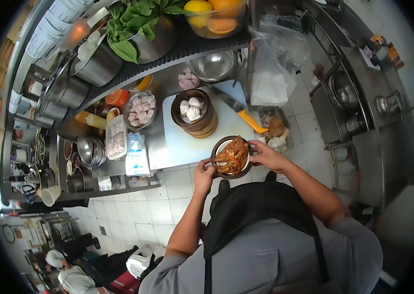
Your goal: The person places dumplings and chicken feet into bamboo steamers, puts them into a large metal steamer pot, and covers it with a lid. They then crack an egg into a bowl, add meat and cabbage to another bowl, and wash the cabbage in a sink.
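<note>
Between my hands is a small dark round steamer basket [215,147]. On the white dish inside it sit glossy reddish-brown braised pieces that look like chicken feet [233,155], with a red strip on top. My left hand [205,175] grips the left rim, and my right hand [266,157] grips the right rim. The basket is in front of the near edge of a white cutting board [177,152]. On the board stands a stack of brown bamboo steamers [203,130], with white buns [192,109] in the top one. A knife with a yellow handle [252,121] lies to its right.
Left of the board are a bowl of pale raw pieces [142,110], a clear plastic tub [116,137] and a white packet [137,156]. A colander [212,65] stands behind. Overhead runs a shelf with pots and leafy greens [138,24]. Other people [77,274] are at lower left.
</note>
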{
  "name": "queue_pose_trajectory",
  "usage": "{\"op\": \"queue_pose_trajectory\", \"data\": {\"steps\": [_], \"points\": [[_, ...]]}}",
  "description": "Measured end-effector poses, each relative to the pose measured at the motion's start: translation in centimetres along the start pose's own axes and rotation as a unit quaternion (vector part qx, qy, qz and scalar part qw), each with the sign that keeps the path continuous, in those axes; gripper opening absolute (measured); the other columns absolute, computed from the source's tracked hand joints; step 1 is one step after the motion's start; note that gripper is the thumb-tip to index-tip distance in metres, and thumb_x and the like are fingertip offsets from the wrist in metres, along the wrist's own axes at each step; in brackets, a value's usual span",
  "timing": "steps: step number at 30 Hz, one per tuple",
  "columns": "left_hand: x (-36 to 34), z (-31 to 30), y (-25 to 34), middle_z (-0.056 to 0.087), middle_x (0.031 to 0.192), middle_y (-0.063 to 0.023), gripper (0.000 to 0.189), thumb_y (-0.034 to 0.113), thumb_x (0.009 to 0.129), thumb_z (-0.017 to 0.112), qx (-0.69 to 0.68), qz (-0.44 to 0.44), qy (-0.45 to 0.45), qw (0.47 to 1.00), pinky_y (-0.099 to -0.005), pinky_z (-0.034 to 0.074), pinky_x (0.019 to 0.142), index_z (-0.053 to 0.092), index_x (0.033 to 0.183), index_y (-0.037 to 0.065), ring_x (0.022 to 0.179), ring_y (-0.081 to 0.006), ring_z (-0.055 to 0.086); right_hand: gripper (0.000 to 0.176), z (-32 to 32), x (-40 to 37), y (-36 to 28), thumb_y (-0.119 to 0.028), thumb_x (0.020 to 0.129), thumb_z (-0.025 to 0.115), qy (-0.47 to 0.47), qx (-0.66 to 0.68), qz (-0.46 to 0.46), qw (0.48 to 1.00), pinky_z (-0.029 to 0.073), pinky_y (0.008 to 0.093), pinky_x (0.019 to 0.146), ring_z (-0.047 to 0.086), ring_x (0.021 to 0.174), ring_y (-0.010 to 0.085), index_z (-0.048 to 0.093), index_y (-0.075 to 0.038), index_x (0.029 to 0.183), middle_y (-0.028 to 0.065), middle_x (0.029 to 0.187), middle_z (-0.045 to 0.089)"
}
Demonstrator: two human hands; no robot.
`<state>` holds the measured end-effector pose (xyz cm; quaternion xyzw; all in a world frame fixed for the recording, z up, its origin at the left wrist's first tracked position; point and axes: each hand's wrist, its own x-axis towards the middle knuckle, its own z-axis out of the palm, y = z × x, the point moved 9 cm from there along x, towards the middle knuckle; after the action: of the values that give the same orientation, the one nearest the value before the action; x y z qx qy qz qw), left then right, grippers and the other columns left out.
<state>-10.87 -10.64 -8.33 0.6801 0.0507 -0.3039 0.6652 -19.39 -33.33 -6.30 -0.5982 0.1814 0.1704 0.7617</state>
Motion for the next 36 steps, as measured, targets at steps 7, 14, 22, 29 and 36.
{"op": "queue_pose_trajectory", "data": {"steps": [7, 14, 22, 29, 36], "points": [[1.3, 4.7, -2.8, 0.063, 0.080, -0.0083, 0.039, 0.009, 0.086, 0.064, -0.048, -0.011, 0.050, 0.998, -0.0275, 0.055, 0.063, 0.054, 0.121, -0.006, 0.065, -0.0132, 0.062, 0.072, -5.1, 1.1, -0.2, -0.009, 0.082, 0.067, 0.036, -0.036, 0.057, 0.997, 0.054, 0.0394, 0.077, 0.058, 0.102, 0.0229, 0.032, -0.009, 0.145, 0.0143, 0.122, 0.051], [8.2, -5.4, 0.9, 0.062, 0.114, -0.0055, 0.061, 0.052, 0.098, 0.041, -0.065, 0.076, 0.181, 0.978, -0.0413, 0.041, 0.099, 0.049, 0.135, 0.004, 0.118, -0.0226, 0.054, 0.071, -7.7, 2.1, -1.3, -0.006, 0.081, 0.062, 0.063, 0.010, 0.056, 0.996, 0.056, 0.0425, 0.076, 0.060, 0.102, 0.0262, 0.030, -0.008, 0.145, 0.0157, 0.123, 0.053], [23.7, -7.2, 8.6, 0.044, 0.147, -0.0132, 0.088, 0.071, 0.094, 0.031, -0.234, 0.045, -0.056, 0.970, -0.0355, 0.026, 0.115, 0.039, 0.144, -0.001, 0.136, -0.0244, 0.040, 0.070, -9.3, 2.4, -3.8, -0.001, 0.081, 0.057, 0.089, -0.014, 0.033, 0.995, 0.058, 0.0425, 0.074, 0.060, 0.102, 0.0257, 0.028, -0.003, 0.144, 0.0176, 0.127, 0.052], [21.3, -7.9, 6.5, 0.057, 0.134, -0.0123, 0.080, 0.067, 0.096, 0.035, -0.223, 0.115, 0.004, 0.968, -0.0341, 0.039, 0.106, 0.051, 0.136, -0.001, 0.122, -0.0211, 0.052, 0.068, -10.9, 3.2, -5.3, 0.001, 0.080, 0.055, 0.096, 0.004, 0.023, 0.995, 0.060, 0.0389, 0.068, 0.065, 0.097, 0.0245, 0.029, -0.004, 0.143, 0.0144, 0.123, 0.056], [10.2, -7.2, 2.4, 0.056, 0.134, -0.0139, 0.073, 0.060, 0.101, 0.027, -0.225, 0.173, 0.201, 0.937, -0.0364, 0.034, 0.110, 0.047, 0.138, 0.000, 0.126, -0.0233, 0.051, 0.069, -11.4, 7.0, -5.9, -0.003, 0.081, 0.058, 0.046, -0.019, 0.020, 0.999, 0.055, 0.0486, 0.079, 0.062, 0.100, 0.0263, 0.029, -0.005, 0.144, 0.0145, 0.119, 0.057]]}}
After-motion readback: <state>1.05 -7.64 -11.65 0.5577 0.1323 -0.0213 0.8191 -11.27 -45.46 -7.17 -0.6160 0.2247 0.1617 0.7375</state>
